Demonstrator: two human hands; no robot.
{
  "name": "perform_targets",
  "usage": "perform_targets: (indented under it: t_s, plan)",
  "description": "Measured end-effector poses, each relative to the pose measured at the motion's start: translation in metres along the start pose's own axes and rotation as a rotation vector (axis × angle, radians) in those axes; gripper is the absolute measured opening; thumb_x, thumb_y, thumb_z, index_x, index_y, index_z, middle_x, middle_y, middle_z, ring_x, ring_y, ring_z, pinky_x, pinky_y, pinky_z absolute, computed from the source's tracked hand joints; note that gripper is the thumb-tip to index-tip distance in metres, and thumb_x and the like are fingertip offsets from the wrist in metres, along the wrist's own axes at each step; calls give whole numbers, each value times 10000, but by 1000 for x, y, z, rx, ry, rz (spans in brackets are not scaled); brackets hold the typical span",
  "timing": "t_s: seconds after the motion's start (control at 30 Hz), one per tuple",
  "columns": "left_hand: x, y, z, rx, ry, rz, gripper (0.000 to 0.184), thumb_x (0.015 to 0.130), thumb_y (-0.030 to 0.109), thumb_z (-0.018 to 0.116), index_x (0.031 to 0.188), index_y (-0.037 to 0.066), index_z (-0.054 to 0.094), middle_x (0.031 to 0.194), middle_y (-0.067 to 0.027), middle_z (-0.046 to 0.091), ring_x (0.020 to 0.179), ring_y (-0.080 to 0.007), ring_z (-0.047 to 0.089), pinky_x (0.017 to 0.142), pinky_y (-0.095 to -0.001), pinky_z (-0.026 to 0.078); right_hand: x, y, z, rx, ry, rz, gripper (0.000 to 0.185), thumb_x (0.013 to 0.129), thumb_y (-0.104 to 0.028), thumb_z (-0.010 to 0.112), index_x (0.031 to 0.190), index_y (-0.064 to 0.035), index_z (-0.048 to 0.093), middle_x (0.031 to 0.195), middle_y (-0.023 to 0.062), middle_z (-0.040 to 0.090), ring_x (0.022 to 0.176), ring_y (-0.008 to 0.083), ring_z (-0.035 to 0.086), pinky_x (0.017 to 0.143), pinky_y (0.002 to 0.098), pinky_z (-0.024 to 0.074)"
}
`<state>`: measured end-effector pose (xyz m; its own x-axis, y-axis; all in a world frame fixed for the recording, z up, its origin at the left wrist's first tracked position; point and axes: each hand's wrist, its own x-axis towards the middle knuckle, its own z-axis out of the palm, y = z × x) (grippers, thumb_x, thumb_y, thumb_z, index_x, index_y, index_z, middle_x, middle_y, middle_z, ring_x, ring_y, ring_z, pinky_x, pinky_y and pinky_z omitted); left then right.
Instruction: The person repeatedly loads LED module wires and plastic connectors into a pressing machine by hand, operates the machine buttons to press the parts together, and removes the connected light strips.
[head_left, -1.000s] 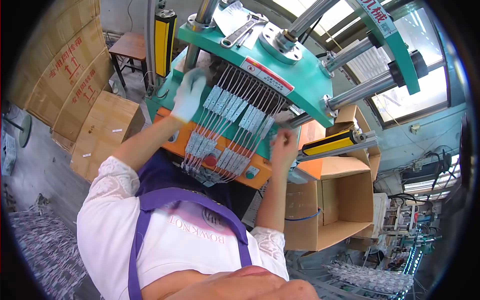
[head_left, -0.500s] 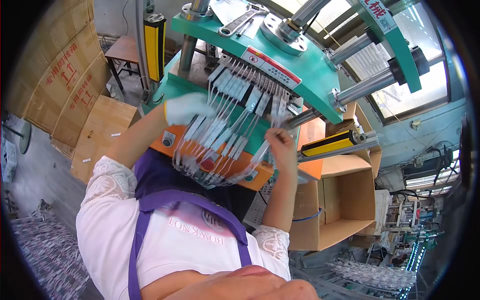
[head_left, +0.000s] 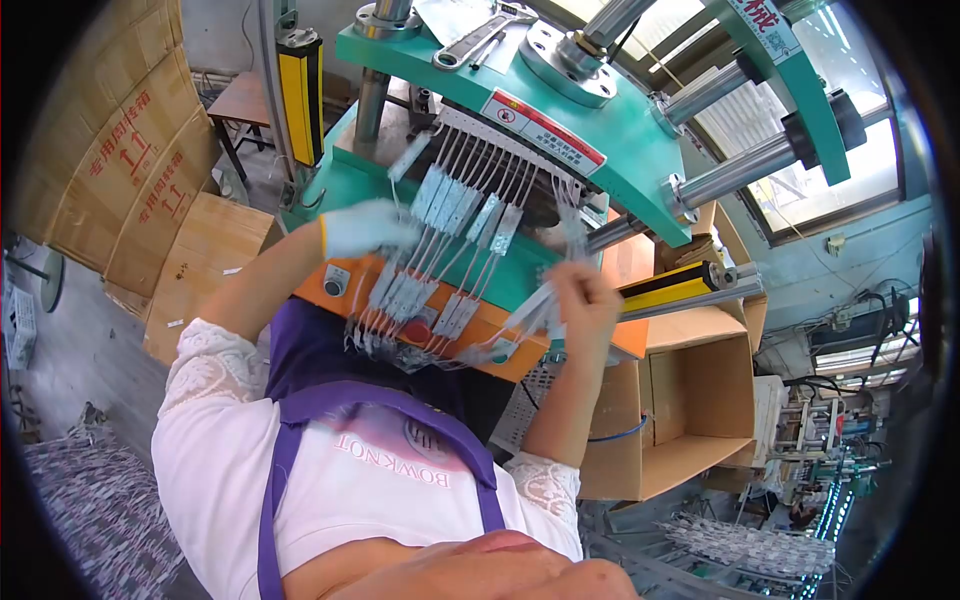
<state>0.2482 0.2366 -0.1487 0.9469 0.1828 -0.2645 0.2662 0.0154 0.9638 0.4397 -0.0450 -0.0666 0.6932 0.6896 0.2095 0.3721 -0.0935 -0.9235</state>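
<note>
Rows of pale flat modules [head_left: 455,205] strung on thin wires hang from under the green press plate [head_left: 610,120] toward my body. My left hand [head_left: 365,228], in a white glove, is at the left edge of these strings; motion smears its fingers, so its grip is unclear. Bare, my right hand [head_left: 585,300] is closed around module strings at the right side, with a pale piece [head_left: 530,308] sticking out below the fingers. One module [head_left: 409,156] sits tilted at the upper left. The strings' lower ends bunch in front of the orange panel [head_left: 350,300].
Thick steel columns [head_left: 735,165] carry the press. A wrench [head_left: 485,38] lies on its top plate. Yellow-black bars [head_left: 300,100] flank both sides. An open cardboard box [head_left: 690,400] stands at right, tall cardboard [head_left: 130,150] at left. A red button [head_left: 415,332] is on the front panel.
My right hand has moved right and slightly down with the strings. My left hand has shifted slightly down and left. The module rows have spread apart, and a pale bar shows at their top.
</note>
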Motion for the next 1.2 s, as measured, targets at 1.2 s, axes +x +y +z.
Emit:
perform_targets:
  t_s: [1.2]
  plan:
    - [103,31,-8,848,758,304,393,977,216,451,1338,268,598,959,-184,670,870,-371,655,750,-472,520,128,78,54,-861,223,-260,282,1002,-241,502,1231,-194,659,875,197,710,788,398,691,670,511,536]
